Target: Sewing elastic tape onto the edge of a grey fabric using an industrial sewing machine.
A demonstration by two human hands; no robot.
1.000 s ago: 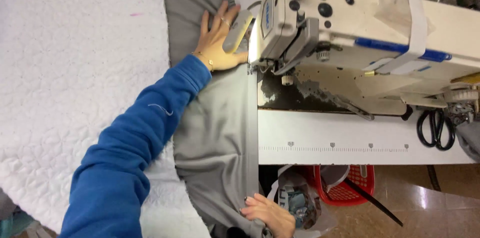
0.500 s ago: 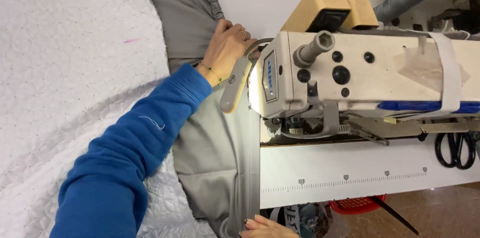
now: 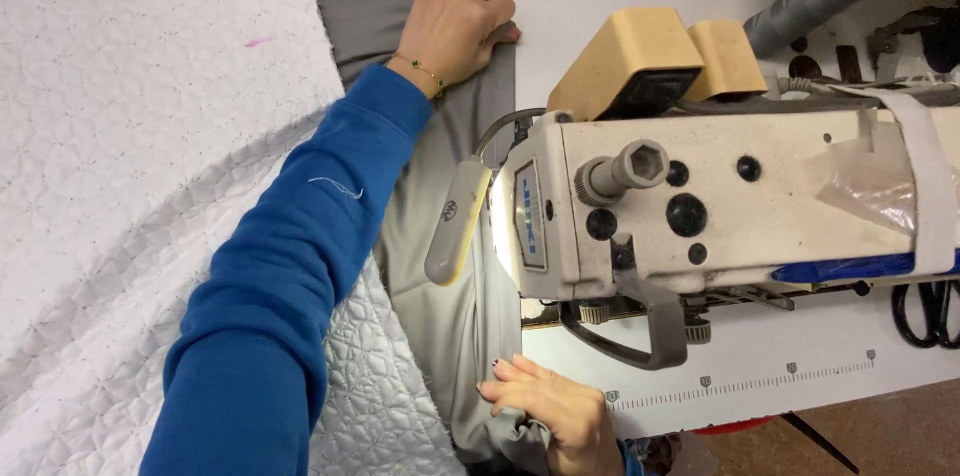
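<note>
While the left hand (image 3: pixel 455 21) presses flat on the grey fabric (image 3: pixel 450 316) beyond the sewing machine (image 3: pixel 720 196), the right hand (image 3: pixel 545 411) pinches its near edge

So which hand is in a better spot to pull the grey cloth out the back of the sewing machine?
Probably the left hand: it presses the smooth grey cloth beyond the cream sewing machine. The right hand pinches the near edge.
</note>
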